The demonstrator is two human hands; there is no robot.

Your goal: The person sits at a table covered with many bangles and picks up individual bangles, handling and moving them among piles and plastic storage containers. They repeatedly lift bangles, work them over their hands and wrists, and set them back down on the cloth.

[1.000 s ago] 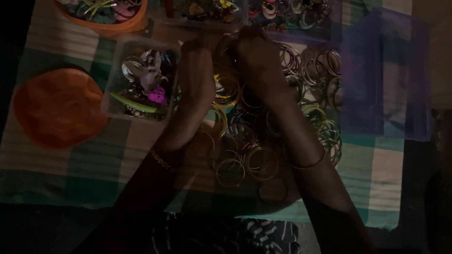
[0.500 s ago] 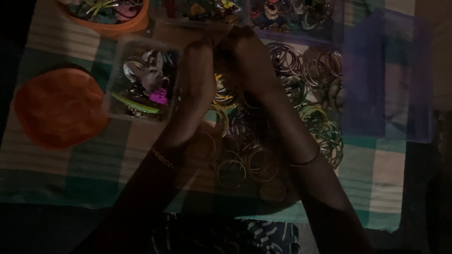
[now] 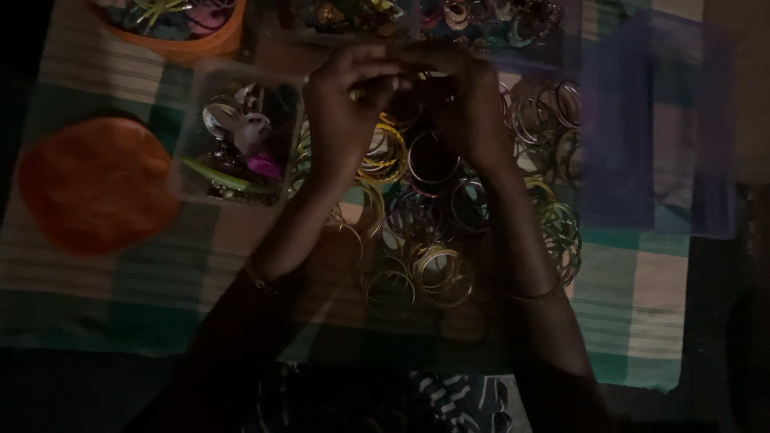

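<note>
**A:** Hands, status?

**B:** Left hand [image 3: 345,104] and right hand [image 3: 465,104] meet fingertip to fingertip at twelve o'clock, pinching something small; it is too dark to identify.

**A:** Surroundings?

**B:** Bangles [image 3: 425,240] lie scattered beneath on the checked cloth [image 3: 642,321]. Clear box of trinkets [image 3: 241,140] at nine o'clock.

Bare forearms, a thin bangle at each wrist (left one [image 3: 261,281] beaded), striped dark garment [image 3: 433,397] below.

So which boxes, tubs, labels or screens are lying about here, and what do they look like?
No labels or screens show.
Clear plastic box: left of the hands, square, holds mixed trinkets.
Orange tub: top left, round.
Orange lid: far left, round, flat.
Purple see-through box: right, rectangular.
</note>
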